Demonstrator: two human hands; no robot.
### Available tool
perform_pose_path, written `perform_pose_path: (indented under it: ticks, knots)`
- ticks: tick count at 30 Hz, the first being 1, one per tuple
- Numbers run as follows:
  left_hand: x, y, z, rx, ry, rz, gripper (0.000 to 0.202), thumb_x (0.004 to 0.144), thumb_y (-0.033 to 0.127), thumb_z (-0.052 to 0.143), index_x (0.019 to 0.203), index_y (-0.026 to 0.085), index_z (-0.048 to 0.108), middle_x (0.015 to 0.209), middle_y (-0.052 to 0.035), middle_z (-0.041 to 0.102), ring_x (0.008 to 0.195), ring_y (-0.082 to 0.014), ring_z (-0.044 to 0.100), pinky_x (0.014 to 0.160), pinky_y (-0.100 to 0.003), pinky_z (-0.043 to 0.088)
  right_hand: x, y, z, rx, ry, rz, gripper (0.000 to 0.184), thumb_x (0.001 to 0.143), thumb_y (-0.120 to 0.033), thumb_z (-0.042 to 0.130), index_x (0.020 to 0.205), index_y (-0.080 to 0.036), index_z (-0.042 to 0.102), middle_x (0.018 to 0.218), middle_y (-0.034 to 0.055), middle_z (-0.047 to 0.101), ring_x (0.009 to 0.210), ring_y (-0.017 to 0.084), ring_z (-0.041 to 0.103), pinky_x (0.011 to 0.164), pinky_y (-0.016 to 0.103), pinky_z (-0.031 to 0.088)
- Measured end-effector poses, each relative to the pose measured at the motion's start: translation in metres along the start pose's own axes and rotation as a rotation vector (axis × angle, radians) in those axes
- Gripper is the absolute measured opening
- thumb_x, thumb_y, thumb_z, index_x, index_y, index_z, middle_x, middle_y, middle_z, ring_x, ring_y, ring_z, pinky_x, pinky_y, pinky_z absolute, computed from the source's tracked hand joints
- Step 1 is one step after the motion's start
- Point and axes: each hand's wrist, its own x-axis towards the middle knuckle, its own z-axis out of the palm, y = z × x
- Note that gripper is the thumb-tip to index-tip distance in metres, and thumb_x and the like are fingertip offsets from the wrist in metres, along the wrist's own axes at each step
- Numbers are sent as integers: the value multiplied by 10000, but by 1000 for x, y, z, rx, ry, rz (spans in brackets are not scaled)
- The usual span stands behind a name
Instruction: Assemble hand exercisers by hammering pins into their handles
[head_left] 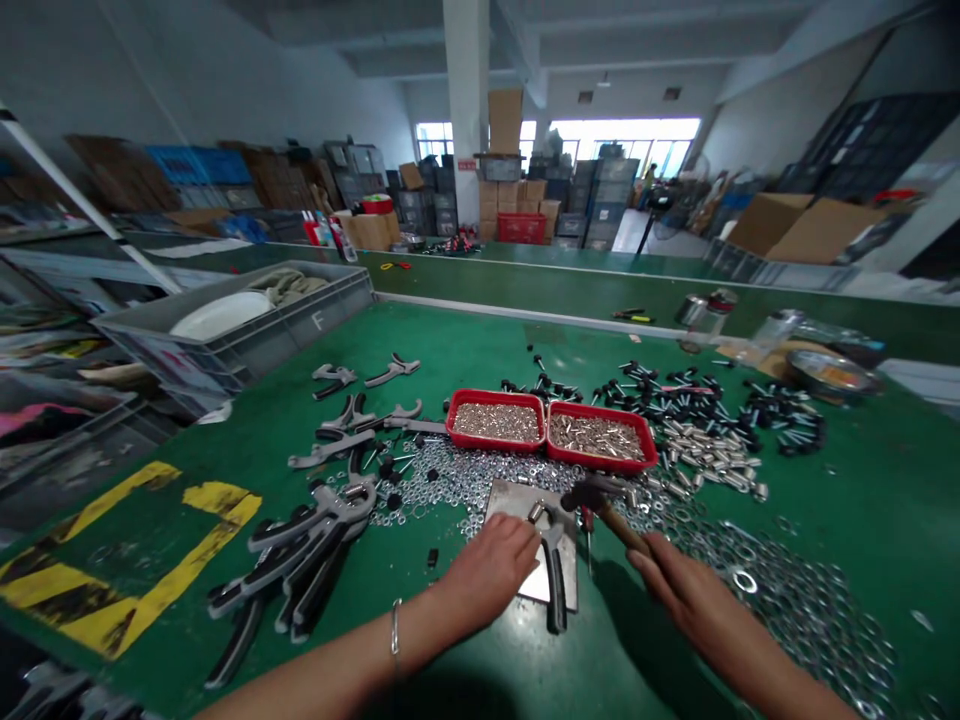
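The right hand (675,600) grips a wood hammer (615,515) tight. The left hand (491,570) holds a black-handled tool (555,580) down on a steel plate (525,505) on the green table (862,480). Just past it, two red trays (495,420) are full of small silver bits. Far left, a gray bin (315,325) marked F holds a white dish (221,315). Loose nuts (450,475) lie around.

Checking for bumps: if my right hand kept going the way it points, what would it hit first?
Your right hand with its hammer would probably reach the left red tray first, though depth is unclear.
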Motion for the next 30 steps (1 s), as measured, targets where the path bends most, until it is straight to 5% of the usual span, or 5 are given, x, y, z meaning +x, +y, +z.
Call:
perform_pose_path:
  ticks: [9, 15, 19, 23, 30]
  knots:
    - [11, -8, -25, -257, -20, -207, 186, 948, 292, 535, 1053, 180, 640, 1049, -72, 626, 1012, -224, 552, 926, -386, 451, 26, -25, 13, -134, -99, -72, 267, 986, -429, 355, 947, -248, 548, 791, 54, 715, 680, 224, 676, 611, 303, 472]
    - [69, -90, -61, 10, -21, -380, 191, 953, 215, 495, 952, 137, 670, 1000, -101, 649, 1014, -219, 592, 940, -359, 454, -6, -15, 24, -158, -130, 4, 342, 929, -532, 410, 863, -250, 592, 719, 59, 704, 566, 234, 655, 523, 315, 478]
    - [113, -145, -53, 95, -133, -476, 157, 901, 104, 543, 919, 82, 697, 995, -168, 664, 986, -239, 643, 899, -350, 491, -18, 6, 27, 133, -100, 133, 412, 916, -584, 411, 934, -254, 657, 851, 49, 739, 769, 240, 702, 693, 326, 554]
    - [129, -166, -38, 129, -219, -532, 222, 922, 269, 614, 1070, 107, 640, 1063, -105, 656, 954, -200, 649, 842, -367, 543, -23, 40, 12, 190, -22, 319, 492, 900, -631, 386, 989, -242, 675, 672, 30, 689, 692, 261, 694, 620, 355, 563]
    - [117, -157, -32, 192, -128, -483, 224, 915, 75, 489, 994, 37, 695, 1014, -207, 664, 1019, -292, 634, 911, -419, 482, 39, 26, 14, -388, 150, -96, 412, 950, -476, 382, 911, -190, 676, 921, 143, 691, 875, 288, 655, 810, 435, 512]
